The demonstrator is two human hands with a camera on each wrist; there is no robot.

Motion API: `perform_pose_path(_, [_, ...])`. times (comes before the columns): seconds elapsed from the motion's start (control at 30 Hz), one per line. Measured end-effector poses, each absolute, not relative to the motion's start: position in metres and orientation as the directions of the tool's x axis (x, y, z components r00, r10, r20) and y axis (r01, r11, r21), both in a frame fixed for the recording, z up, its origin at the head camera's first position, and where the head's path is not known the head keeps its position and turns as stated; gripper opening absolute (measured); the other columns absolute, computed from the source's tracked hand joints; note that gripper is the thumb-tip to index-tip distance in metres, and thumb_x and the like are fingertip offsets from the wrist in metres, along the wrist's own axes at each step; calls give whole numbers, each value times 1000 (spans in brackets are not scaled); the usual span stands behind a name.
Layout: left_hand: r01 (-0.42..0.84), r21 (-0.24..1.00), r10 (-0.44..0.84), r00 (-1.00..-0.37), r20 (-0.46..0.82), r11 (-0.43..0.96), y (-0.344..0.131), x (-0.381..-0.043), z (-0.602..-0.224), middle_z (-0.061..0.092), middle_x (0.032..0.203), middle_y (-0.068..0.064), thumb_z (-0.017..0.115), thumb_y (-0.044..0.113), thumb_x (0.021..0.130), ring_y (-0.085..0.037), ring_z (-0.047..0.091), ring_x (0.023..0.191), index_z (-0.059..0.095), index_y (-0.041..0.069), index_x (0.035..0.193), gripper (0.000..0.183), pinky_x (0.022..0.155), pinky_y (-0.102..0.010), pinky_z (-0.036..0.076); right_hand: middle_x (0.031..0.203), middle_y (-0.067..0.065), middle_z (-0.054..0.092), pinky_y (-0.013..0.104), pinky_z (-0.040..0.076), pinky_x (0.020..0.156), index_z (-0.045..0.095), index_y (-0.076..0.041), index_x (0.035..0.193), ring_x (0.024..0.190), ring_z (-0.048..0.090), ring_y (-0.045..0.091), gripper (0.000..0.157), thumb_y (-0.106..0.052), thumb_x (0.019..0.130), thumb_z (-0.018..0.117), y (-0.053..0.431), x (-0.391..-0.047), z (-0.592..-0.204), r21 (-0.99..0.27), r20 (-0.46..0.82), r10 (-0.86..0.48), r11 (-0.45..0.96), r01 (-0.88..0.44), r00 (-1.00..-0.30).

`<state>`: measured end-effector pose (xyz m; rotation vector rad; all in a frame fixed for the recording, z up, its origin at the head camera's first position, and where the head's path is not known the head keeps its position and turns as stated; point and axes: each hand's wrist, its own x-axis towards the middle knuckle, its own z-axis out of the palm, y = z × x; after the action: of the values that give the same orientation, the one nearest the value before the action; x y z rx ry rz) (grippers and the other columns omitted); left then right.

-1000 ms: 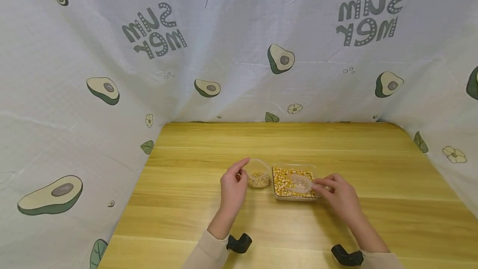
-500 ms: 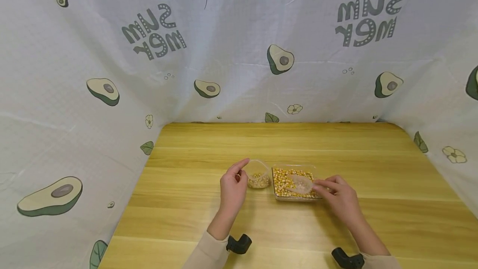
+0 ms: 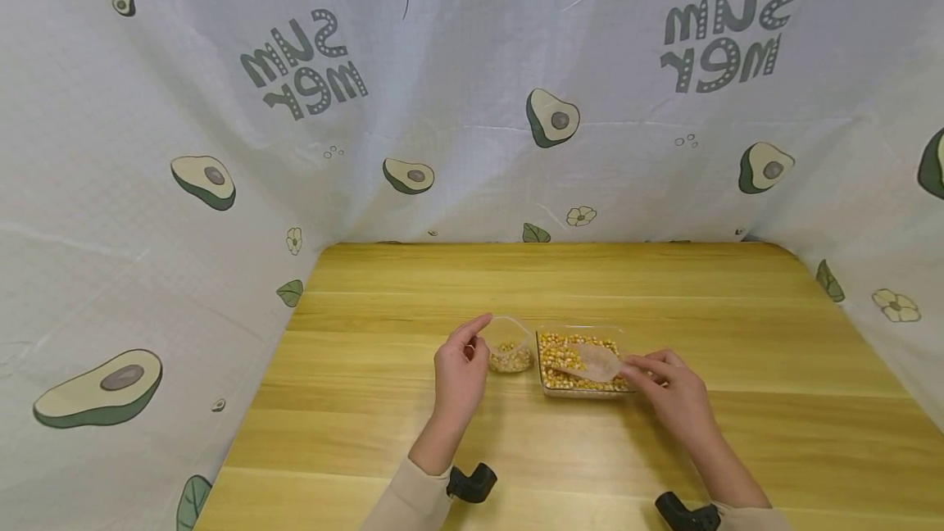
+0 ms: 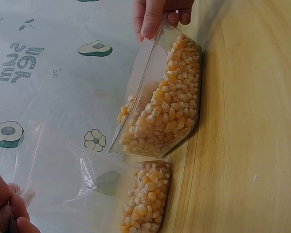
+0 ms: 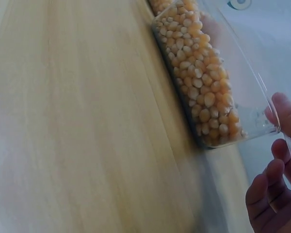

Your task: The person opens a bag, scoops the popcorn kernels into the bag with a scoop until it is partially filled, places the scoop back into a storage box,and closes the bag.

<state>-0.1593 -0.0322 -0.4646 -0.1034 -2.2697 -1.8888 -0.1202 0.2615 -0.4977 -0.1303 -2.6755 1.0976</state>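
Observation:
My left hand [image 3: 460,363] pinches the upper edge of a clear plastic bag [image 4: 94,182], which stands on the table with corn kernels [image 4: 148,196] in its bottom. The bag's mouth gapes upward in the head view. Right beside it is a clear rectangular container [image 3: 583,392] holding many corn kernels [image 4: 172,104]. Between thumb and fingers, my right hand [image 3: 674,388] holds a translucent scoop [image 3: 601,362] by its right end, at the container's right side. The scoop lies over the kernels, and some kernels [image 4: 125,112] show above the container's rim at its left end.
The wooden table [image 3: 413,281] extends around both containers. A white cloth with avocado prints [image 3: 472,88] hangs behind the table and along its sides. A black wrist mount [image 3: 472,483] sits at the left sleeve, another mount [image 3: 686,512] at the right.
The scoop has tilted and shifted slightly, its left end now reaching further left with kernels gathered there. The right hand has moved slightly; the left hand and the bag stay in place.

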Motion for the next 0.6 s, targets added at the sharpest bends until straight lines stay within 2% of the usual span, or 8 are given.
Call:
perform_pose_path(0.17, [180, 963, -66, -978, 196, 202, -32, -159, -463, 67, 128, -14, 50, -3, 97, 0, 26, 48, 71, 11, 124, 38, 43, -14, 24, 97, -1, 61, 21, 45, 63, 79, -12, 107, 77, 50, -7, 23, -29, 91, 73, 263, -119, -500, -720, 194, 183, 694, -13, -964])
perform_pose_path(0.37, [177, 960, -73, -978, 197, 215, -32, -159, -462, 68, 127, -12, 50, -2, 97, -2, 29, 53, 72, 14, 123, 38, 44, -15, 24, 93, -10, 60, 16, 45, 65, 79, -11, 105, 79, 50, -9, 21, -26, 91, 74, 265, -119, -501, -740, 217, 203, 672, -25, -955])
perform_pose_path(0.6, [169, 967, -67, -981, 185, 193, -32, -160, -464, 67, 127, -13, 49, -3, 97, 0, 26, 47, 71, 12, 124, 38, 43, -14, 25, 93, -21, 56, 14, 45, 67, 78, -11, 108, 81, 50, -7, 23, -27, 92, 72, 268, -118, -501, -761, 211, 217, 648, -21, -953])
